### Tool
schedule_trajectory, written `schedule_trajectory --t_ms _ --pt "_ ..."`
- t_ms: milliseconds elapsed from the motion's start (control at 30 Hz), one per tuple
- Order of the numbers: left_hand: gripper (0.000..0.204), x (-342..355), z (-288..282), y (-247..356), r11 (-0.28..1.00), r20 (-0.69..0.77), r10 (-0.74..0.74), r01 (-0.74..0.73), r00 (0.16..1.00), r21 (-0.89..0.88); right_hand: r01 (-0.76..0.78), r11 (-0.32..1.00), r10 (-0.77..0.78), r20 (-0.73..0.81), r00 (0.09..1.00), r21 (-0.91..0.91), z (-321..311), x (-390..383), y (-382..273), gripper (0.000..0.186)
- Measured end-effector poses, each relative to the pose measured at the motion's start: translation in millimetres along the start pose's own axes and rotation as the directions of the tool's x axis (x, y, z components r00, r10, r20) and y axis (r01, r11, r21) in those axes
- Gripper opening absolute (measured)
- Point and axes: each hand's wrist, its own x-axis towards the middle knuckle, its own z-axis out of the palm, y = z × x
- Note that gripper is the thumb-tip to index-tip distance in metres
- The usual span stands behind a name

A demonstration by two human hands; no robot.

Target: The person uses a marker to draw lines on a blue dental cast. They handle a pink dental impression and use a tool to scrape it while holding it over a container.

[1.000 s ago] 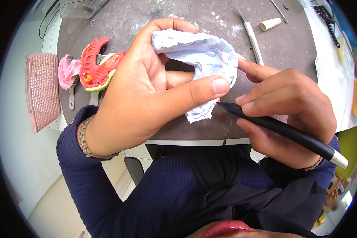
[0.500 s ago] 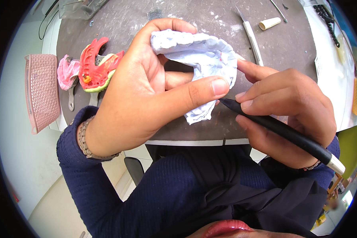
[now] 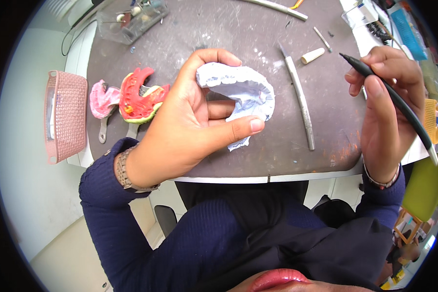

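Note:
A pale blue plaster dental cast (image 3: 258, 92), horseshoe-shaped with a row of teeth, is gripped in my left hand (image 3: 180, 117) above the table. The thumb presses on its near side, and the other fingers pass behind it. My right hand (image 3: 392, 92) is raised at the right, clear of the cast. Between its thumb and fingers sits a black pen (image 3: 404, 107) with a white end, its dark tip pointing to the upper left. A scalpel with a metal handle (image 3: 301, 104) lies on the table between the two hands.
Two dental impression trays, one pink (image 3: 102, 100) and one red (image 3: 136, 100), lie left of my left hand. A pink woven basket (image 3: 68, 117) stands beyond them. Farther off are a clear box of small tools (image 3: 131, 24), a cream cap (image 3: 312, 55) and a metal rod (image 3: 277, 7).
My right hand has moved away from the cast, up and to the right, with the pen still in it. The cast has shifted slightly left in the picture, and the view has shifted too.

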Motion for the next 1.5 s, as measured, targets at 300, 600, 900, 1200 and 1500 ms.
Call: schedule_trajectory --t_ms 300,600,900,1200,1500 --pt "0.068 6.4 10.4 -1.1 0.969 0.052 0.167 -0.173 0.985 0.177 -0.060 0.961 0.098 -0.128 0.987 0.271 -13.1 -5.1 14.1 0.008" --pt "0.076 15.8 -5.2 -3.6 0.953 0.094 0.206 -0.221 0.974 0.205 -0.149 0.922 0.208 -0.134 0.969 0.356 -4.8 11.2 42.9 0.011" --pt "0.087 15.9 -8.8 -3.7 0.881 0.010 0.230 -0.212 0.973 0.422 -0.206 0.939 0.279 -0.262 0.924 0.275 -18.2 19.8 50.3 0.031" --pt "0.090 20.3 -10.8 2.3 0.528 0.181 0.364 -0.363 0.914 0.768 -0.208 0.975 0.217 -0.132 0.967 0.079 -22.6 19.2 35.8 0.032" --pt "0.104 18.1 -17.5 15.0 0.208 0.251 0.433 -0.367 0.866 0.907 0.004 0.998 -0.021 -0.262 0.965 -0.065 -55.5 31.1 26.3 0.020"
